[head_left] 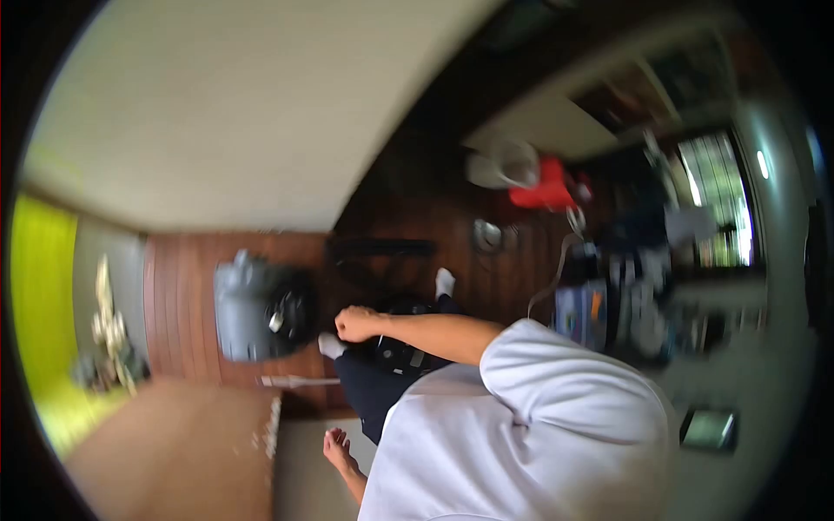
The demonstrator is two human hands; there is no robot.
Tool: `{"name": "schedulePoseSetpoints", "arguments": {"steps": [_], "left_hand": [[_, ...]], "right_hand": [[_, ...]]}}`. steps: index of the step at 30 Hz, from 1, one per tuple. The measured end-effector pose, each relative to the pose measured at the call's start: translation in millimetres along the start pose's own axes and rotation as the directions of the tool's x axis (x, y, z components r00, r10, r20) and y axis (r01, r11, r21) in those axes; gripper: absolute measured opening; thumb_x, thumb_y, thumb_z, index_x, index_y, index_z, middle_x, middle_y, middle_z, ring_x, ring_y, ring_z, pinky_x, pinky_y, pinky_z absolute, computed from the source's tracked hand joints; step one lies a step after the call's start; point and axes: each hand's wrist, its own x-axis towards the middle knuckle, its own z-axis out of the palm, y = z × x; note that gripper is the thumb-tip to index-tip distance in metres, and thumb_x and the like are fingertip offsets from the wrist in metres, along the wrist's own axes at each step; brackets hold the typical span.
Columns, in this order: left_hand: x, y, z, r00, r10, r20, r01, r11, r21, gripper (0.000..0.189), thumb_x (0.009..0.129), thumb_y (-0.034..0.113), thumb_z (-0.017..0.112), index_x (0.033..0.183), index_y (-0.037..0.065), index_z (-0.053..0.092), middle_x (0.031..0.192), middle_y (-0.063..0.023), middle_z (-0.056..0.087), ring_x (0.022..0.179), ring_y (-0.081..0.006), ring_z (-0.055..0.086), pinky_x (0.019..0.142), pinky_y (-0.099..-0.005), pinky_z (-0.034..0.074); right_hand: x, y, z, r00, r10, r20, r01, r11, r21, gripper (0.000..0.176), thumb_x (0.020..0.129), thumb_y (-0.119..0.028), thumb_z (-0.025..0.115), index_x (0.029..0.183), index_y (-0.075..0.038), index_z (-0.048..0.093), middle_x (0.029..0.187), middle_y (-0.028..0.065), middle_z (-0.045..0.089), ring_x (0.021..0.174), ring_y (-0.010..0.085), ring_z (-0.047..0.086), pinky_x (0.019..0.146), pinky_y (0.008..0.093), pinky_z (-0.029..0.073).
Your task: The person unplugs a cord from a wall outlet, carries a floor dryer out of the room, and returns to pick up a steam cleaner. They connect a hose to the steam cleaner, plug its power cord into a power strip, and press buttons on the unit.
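My right hand (354, 324) is closed in a fist in front of my body, above the wooden floor. Nothing shows between its fingers. My left hand (337, 446) hangs low at my left side, with loosely curled fingers and no visible object. It is nearest to a brown panel (191, 451). Beyond the right hand stands a large grey plastic-looking container (248, 317), with a dark bundle (297, 308) and a small white piece against it. Under my right forearm lies a black object (395, 354), partly hidden and too blurred to name.
A pale wall (226, 113) fills the upper left. A thin white strip (300, 382) lies on the wooden floor (174, 286). A red stool-like object (546, 187) with whitish containers stands farther off. Cluttered items and a blue box (579, 314) are at right, a golden statue (109, 317) at left.
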Motion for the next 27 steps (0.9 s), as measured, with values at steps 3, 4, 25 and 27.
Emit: {"name": "schedulePoseSetpoints", "arguments": {"steps": [3,4,25,27], "left_hand": [[25.2,55.9,17.6,0.985,0.174,0.017,-0.174,0.975,0.137,0.052,0.099,0.057,0.057,0.093,0.006,0.062,0.09,-0.0057,0.067,0.084,-0.0187,0.062,0.078,-0.0371,0.049],[22.3,70.0,32.6,0.979,0.203,0.002,-0.199,0.958,0.204,0.051,0.099,0.057,0.058,0.089,0.007,0.058,0.084,-0.005,0.066,0.079,-0.0171,0.059,0.077,-0.0372,0.05],[-87.7,101.6,556.5,0.867,0.062,0.494,-0.481,0.355,0.801,0.037,0.099,0.039,0.058,0.088,0.004,0.064,0.085,-0.0109,0.07,0.077,-0.0285,0.066,0.07,-0.0436,0.054],[-90.8,101.7,582.8,0.868,0.048,0.494,-0.483,0.311,0.819,0.035,0.099,0.037,0.058,0.088,0.004,0.064,0.085,-0.0115,0.07,0.077,-0.0297,0.067,0.07,-0.0443,0.054]], "right_hand": [[-63.8,91.7,-13.1,0.999,0.026,-0.026,-0.029,0.99,-0.139,0.024,0.078,-0.024,0.061,0.086,-0.007,0.076,0.09,0.0204,0.074,0.089,0.0391,0.072,0.082,0.0493,0.057],[-87.5,124.8,-17.9,0.989,0.078,-0.124,-0.085,0.995,-0.058,0.024,0.078,-0.024,0.061,0.084,-0.006,0.076,0.088,0.0212,0.073,0.087,0.0397,0.072,0.081,0.0498,0.057],[-880.6,715.4,-128.8,0.062,0.818,-0.572,-0.79,0.391,0.473,0.028,0.091,-0.031,0.066,0.103,-0.007,0.073,0.104,0.0199,0.073,0.093,0.0393,0.07,0.083,0.0481,0.054],[-972.8,667.5,-175.7,-0.084,0.787,-0.612,-0.605,0.448,0.659,0.031,0.091,-0.032,0.065,0.105,-0.005,0.072,0.102,0.021,0.073,0.094,0.0383,0.07,0.084,0.0449,0.054]]}}
